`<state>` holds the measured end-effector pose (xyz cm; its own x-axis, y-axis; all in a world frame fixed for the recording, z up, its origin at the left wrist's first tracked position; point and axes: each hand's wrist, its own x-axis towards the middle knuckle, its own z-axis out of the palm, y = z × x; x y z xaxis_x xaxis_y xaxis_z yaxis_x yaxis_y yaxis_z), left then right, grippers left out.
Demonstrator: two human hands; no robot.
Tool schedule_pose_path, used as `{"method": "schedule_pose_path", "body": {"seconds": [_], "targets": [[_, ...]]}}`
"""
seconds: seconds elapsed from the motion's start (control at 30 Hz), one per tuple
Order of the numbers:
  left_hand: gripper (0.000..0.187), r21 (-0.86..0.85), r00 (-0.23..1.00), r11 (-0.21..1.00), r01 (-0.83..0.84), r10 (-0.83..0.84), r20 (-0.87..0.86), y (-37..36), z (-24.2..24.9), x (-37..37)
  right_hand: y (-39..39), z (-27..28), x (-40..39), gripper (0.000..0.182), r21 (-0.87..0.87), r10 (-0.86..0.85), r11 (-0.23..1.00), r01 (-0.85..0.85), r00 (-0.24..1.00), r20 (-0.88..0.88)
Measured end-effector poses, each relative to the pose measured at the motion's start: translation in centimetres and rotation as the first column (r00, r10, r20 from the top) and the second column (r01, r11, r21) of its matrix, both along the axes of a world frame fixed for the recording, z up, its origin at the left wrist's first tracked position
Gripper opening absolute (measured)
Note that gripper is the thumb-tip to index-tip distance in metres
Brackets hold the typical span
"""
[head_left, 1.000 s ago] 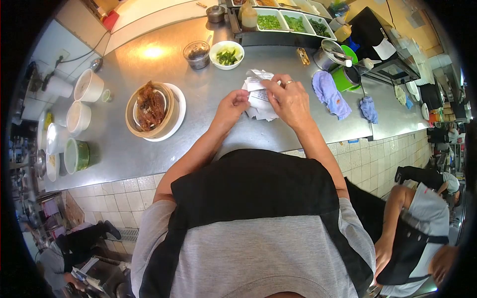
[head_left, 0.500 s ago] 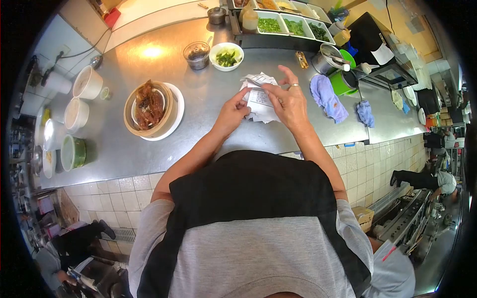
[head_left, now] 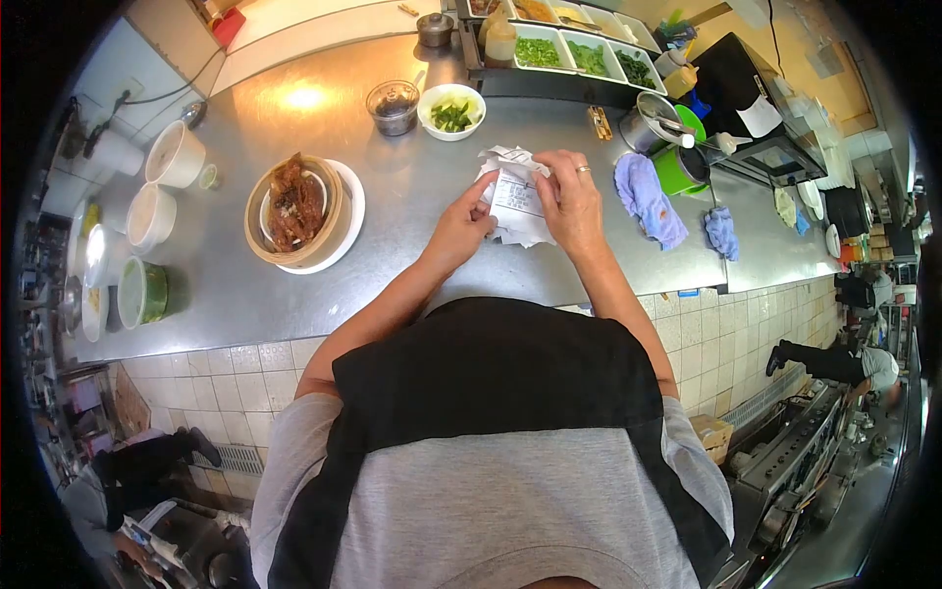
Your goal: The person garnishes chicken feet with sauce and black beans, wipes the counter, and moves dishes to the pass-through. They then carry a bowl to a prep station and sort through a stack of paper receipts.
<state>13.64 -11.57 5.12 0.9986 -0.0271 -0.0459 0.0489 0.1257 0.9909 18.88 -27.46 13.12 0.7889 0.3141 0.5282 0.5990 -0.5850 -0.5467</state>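
Note:
A stack of printed paper receipts (head_left: 520,201) is between my two hands, just above or on the steel counter. My left hand (head_left: 461,228) grips the stack's left edge with curled fingers. At the upper right edge, my right hand (head_left: 572,201), with a ring on one finger, pinches the paper between thumb and fingers. To the left, a bamboo steamer (head_left: 337,231) holding brown braised pieces of food (head_left: 294,211) rests on a white plate (head_left: 355,187). Beyond the receipts stand a white bowl of cut green vegetables (head_left: 451,113) and a glass bowl with dark contents (head_left: 394,108).
White tubs (head_left: 152,218) and a green-filled container (head_left: 144,294) line the counter's left side. Purple cloths (head_left: 648,201) lie at right, near a green container (head_left: 677,169) and a metal pot (head_left: 643,123). Trays of chopped greens (head_left: 589,57) stand behind. Other people (head_left: 834,361) are at the edges.
My right hand's raised fingers have come down onto the receipts' upper right edge, and more of the printed top slip shows. My left hand stays at the left edge.

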Motion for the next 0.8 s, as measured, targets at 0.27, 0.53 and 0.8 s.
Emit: {"method": "schedule_pose_path", "body": {"seconds": [0.27,0.53,0.8], "targets": [[0.063,-0.034,0.993,0.998,-0.043,0.039,-0.109,-0.1,0.8,-0.5,-1.3,-1.6,0.1,0.018,-0.164,0.105,0.982,-0.093,0.992,0.064],[0.048,-0.288,0.997,0.955,-0.073,0.068,-0.025,-0.2,4.3,-0.1,-1.3,0.3,-1.7,0.017,-0.306,0.167,0.947,-0.099,0.965,0.204],[0.027,-0.323,0.977,0.933,-0.162,0.105,-0.185,0.6,1.3,-0.1,-1.4,-0.4,-0.2,0.009,-0.08,0.077,0.994,-0.073,0.996,0.04]]}}
